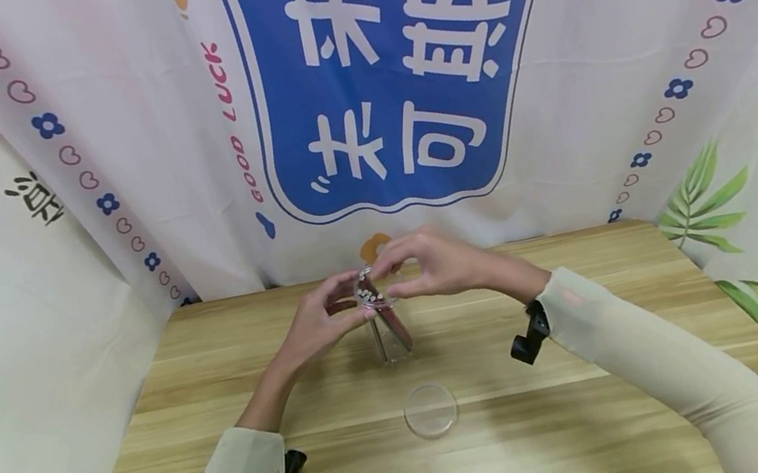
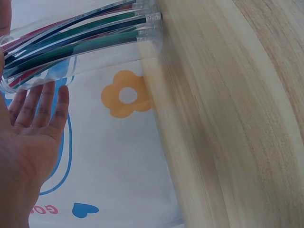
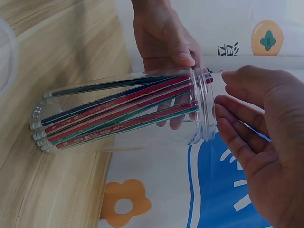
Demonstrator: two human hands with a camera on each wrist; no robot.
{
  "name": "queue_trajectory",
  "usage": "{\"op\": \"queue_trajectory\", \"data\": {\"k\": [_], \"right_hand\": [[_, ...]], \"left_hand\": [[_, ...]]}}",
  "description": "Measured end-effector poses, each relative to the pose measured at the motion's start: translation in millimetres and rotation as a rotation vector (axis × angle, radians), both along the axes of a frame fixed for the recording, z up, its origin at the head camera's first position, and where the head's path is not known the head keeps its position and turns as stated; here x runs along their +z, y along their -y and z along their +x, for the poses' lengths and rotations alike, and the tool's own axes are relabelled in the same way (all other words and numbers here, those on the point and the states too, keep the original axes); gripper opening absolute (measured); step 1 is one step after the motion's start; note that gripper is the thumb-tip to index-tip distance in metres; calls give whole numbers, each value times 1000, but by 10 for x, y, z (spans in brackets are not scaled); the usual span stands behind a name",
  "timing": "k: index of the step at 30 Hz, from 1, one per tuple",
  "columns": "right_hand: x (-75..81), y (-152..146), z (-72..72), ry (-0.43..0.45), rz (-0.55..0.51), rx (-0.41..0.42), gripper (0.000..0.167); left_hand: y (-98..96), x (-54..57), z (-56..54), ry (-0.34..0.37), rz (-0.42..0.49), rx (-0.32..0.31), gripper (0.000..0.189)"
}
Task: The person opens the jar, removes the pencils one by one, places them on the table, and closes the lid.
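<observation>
A clear plastic jar [image 1: 394,348] stands upright at the back of the table. Several pencils [image 3: 114,104], red, green and dark, lean inside it, their tips toward the jar's uncovered mouth. My left hand [image 1: 317,319] holds the jar near its rim, thumb on the near side and fingers reaching round behind. Over the mouth from the right comes my right hand [image 1: 437,264], thumb and fingers apart. Its fingertips are close to the rim and pencil tips; whether they touch is unclear. Nothing shows between them. On the table in front lies a round clear lid [image 1: 430,411].
The wooden table [image 1: 222,382] ends at a printed cloth backdrop [image 1: 214,249] just behind the jar. More printed cloth hangs at both sides. A black wrist camera [image 1: 529,337] is strapped to the right wrist, and another [image 1: 294,463] to the left.
</observation>
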State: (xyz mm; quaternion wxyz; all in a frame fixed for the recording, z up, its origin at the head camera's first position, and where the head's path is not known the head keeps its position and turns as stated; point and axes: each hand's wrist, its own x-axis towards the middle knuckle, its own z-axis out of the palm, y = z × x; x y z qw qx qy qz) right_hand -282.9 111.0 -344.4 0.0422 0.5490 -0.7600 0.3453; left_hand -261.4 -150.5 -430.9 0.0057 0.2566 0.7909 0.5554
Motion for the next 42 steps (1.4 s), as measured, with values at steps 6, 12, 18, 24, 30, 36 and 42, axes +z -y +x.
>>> {"op": "queue_trajectory", "data": {"k": [6,12,18,24,30,36,42], "right_hand": [[-19,17,-7,42,20,2,18],[-56,40,-23,40,43,-18,14],[-42,56,-28,35,75,-43,12],[-17,85,-34,38,113,-54,10],[-26,124,-58,34,134,-73,10],[-24,153,-46,55,128,-92,10],[-64,154,-44,50,95,-87,6]], "left_hand": [[-9,2,-1,8,-12,-3,66],[-9,4,1,23,-10,1,67],[-4,3,-4,10,-23,0,66],[1,4,-7,4,-23,-3,66],[6,8,-3,3,-17,2,65],[7,7,0,8,-3,6,65],[3,-5,-2,5,-5,1,65]]}}
